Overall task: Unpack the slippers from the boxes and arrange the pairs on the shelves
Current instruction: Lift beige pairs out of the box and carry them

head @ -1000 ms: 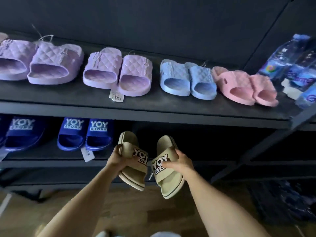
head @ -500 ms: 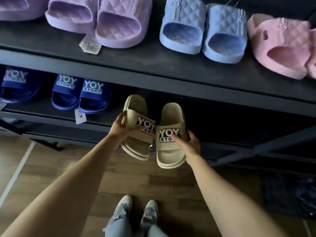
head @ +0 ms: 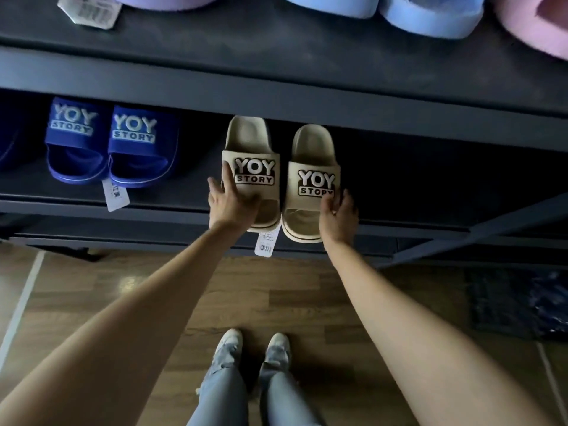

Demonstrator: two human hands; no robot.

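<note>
Two beige slippers lettered YOY STORY sit side by side on the lower shelf, heels toward the back. In this view their near ends reach over its front rail.

- left hand: open, fingers stretched. It lies flat on the strap of the left beige slipper, with one finger along the strap's left edge. No clasp.
- right hand: loose and spread, fingertips touching the near right corner of the strap on the right beige slipper. It is not closed round it.
- Each slipper lies ahead of and partly under its hand. The two inner sides are just beside each other.
- A white barcode tag hangs between the two near ends, below the shelf rail.
- To the left on the same shelf is a dark blue pair with the same lettering, well apart from the beige pair.
- The upper shelf carries light blue slippers and a pink slipper, cut off by the frame's top edge.
</note>
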